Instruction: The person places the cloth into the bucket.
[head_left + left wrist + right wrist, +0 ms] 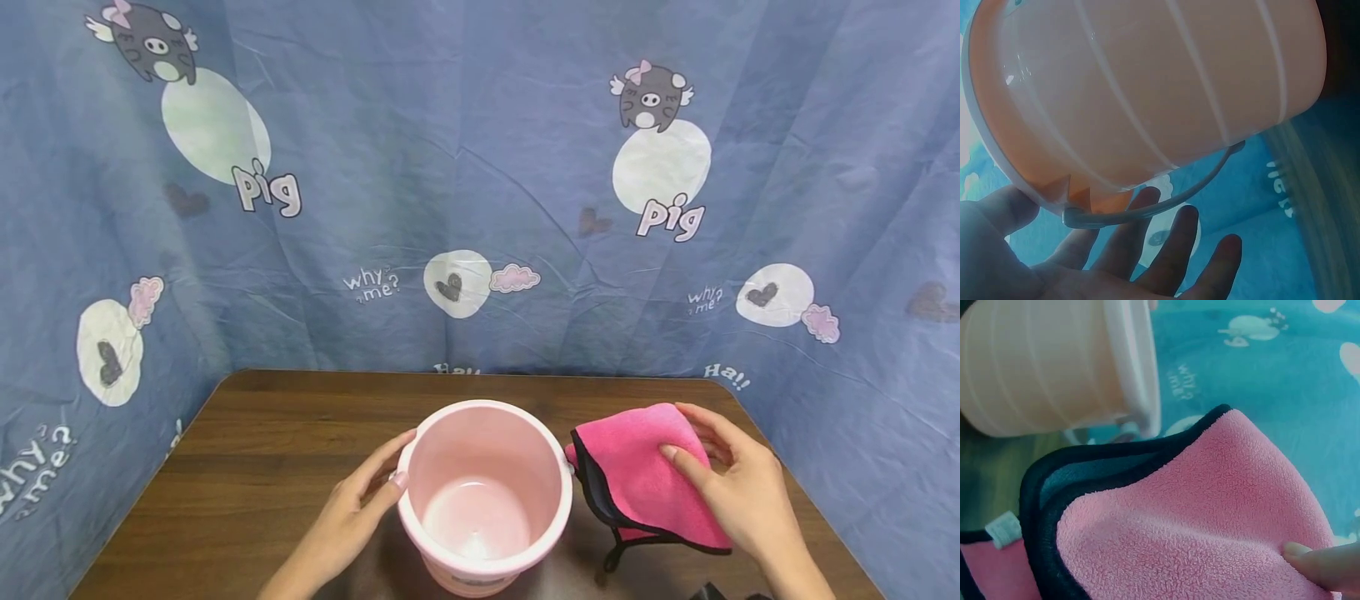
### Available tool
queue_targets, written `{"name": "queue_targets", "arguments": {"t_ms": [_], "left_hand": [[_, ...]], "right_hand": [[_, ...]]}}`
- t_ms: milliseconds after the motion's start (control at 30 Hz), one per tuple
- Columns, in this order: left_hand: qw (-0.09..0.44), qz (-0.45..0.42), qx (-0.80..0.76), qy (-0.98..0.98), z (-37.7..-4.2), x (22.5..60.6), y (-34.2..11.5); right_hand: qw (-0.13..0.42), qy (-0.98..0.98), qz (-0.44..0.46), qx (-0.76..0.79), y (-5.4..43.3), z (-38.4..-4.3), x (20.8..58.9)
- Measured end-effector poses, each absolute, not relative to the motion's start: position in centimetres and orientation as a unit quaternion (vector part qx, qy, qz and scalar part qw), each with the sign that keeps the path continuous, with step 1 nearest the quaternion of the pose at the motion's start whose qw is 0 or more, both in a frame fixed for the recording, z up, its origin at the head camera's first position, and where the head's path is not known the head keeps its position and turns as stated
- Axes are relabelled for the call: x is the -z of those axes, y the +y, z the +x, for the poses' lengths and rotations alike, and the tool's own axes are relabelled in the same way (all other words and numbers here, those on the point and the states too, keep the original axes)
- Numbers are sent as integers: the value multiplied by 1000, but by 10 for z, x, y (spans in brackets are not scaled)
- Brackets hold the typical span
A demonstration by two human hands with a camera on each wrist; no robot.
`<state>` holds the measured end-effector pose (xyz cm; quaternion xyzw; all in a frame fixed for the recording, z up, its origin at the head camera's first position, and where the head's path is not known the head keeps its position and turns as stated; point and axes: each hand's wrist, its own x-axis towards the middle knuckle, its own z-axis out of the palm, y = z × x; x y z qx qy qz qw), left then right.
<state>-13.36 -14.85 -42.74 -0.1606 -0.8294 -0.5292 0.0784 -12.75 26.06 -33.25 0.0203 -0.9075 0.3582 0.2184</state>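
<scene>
A pale pink bucket (pixel 480 492) stands on the brown table with its mouth up. At its left rim my left hand (pixel 352 508) touches with thumb and index finger. In the left wrist view the other fingers (pixel 1175 250) stretch out, spread, beyond the bucket's handle (pixel 1166 209). My right hand (pixel 742 475) pinches a folded bright pink cloth (pixel 648 475) with black edging, thumb on the near face. Fuzzy pile and a small white tag (pixel 1004 529) show on the cloth in the right wrist view. The cloth hangs just right of the bucket.
Behind the table (pixel 300 433) hangs a blue curtain (pixel 465 167) printed with pigs and lettering; it also flanks both sides. A small black object (pixel 708 592) pokes in at the bottom edge, too cut off to identify.
</scene>
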Motion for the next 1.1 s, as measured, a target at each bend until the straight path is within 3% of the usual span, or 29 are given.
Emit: {"name": "queue_targets", "arguments": {"t_ms": [700,1100], "left_hand": [[66,-156,532,-829,-133,427,-149],[61,-158,535,-828,-134,427,-150]], "right_hand": [[271,-878,39,-393,248,-104,295],[272,-868,37,-414,241,-101,284]]}}
